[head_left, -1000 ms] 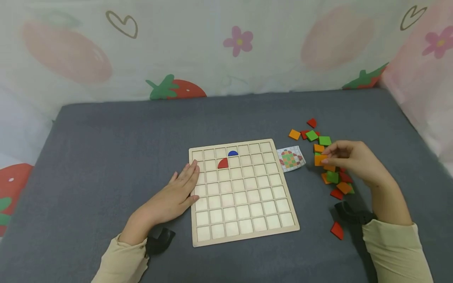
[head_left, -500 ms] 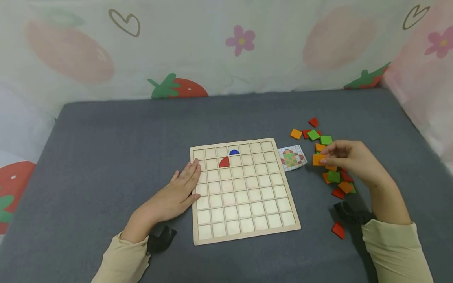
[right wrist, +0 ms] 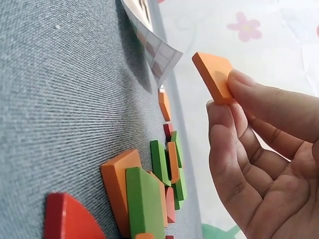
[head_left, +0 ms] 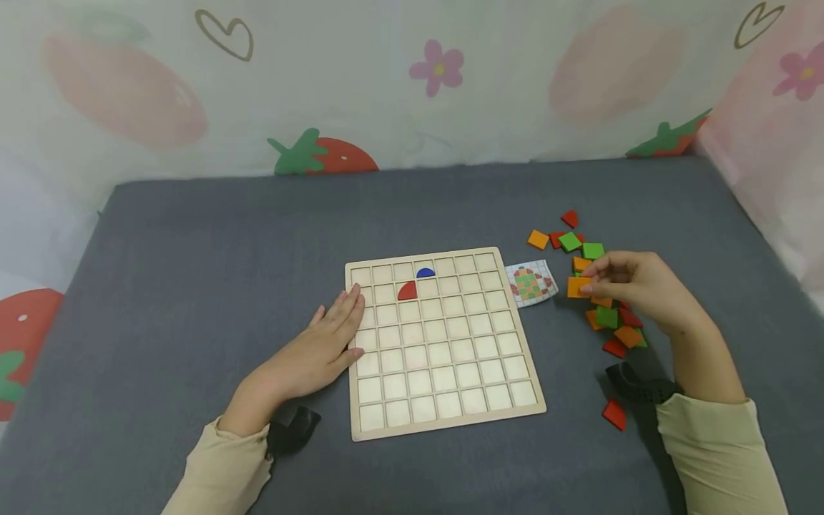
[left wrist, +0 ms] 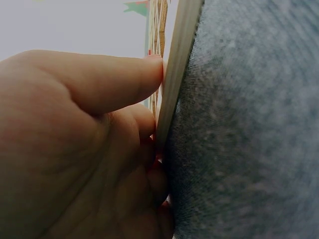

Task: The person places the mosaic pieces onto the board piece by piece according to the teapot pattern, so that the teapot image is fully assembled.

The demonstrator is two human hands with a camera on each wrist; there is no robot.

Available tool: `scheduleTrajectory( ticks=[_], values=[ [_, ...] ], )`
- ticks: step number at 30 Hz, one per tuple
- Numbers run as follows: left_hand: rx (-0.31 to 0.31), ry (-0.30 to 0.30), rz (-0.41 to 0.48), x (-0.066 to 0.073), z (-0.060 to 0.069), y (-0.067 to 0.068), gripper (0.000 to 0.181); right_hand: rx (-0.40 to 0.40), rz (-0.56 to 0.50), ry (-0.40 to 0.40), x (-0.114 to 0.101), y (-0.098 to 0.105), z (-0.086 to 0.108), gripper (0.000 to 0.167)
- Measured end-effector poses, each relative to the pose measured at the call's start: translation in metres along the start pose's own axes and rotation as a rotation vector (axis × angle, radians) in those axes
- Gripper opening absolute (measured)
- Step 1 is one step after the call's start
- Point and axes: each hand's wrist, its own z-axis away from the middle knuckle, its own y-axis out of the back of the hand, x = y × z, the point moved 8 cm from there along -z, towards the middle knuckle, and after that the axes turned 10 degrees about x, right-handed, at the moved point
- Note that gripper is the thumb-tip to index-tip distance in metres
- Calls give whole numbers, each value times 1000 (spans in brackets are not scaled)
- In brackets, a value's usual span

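My right hand [head_left: 634,290] pinches an orange square tile [right wrist: 214,77] between thumb and fingers, held above the scattered tiles at the right. With its fingers laid straight, my left hand [head_left: 318,354] rests on the left edge of a wooden grid board [head_left: 447,423]. In the left wrist view the thumb touches the rim of the board [left wrist: 177,69]. Two pieces sit in the board's upper cells: a blue half-round tile [head_left: 425,272] and, one row lower to its left, a red quarter-round tile [head_left: 408,291].
A curled pattern card [head_left: 531,284] sticks out from the board's right edge. Green tiles [head_left: 606,317], orange tiles [head_left: 538,239] and red tiles [head_left: 614,347] lie in a loose heap beneath the right hand. One red tile [head_left: 614,415] lies apart, nearer the front.
The orange tile in my right hand has shifted slightly left, clear of the heap. My left hand stays on the board's edge. The whole head view has moved a little.
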Motion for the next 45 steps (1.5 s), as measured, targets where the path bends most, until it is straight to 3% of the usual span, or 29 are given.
scheduleTrajectory(
  ticks=[31, 40, 45],
  values=[
    [-4, 10, -1, -1, 1, 0, 68, -8, 20, -2, 0, -1, -1, 24],
    [-4, 14, -13, -3, 0, 3, 68, 66, 24, 20, -23, -1, -3, 26],
    [-18, 12, -9, -2, 0, 1, 68, 57, -21, 15, -41, -12, -11, 28]
  ],
)
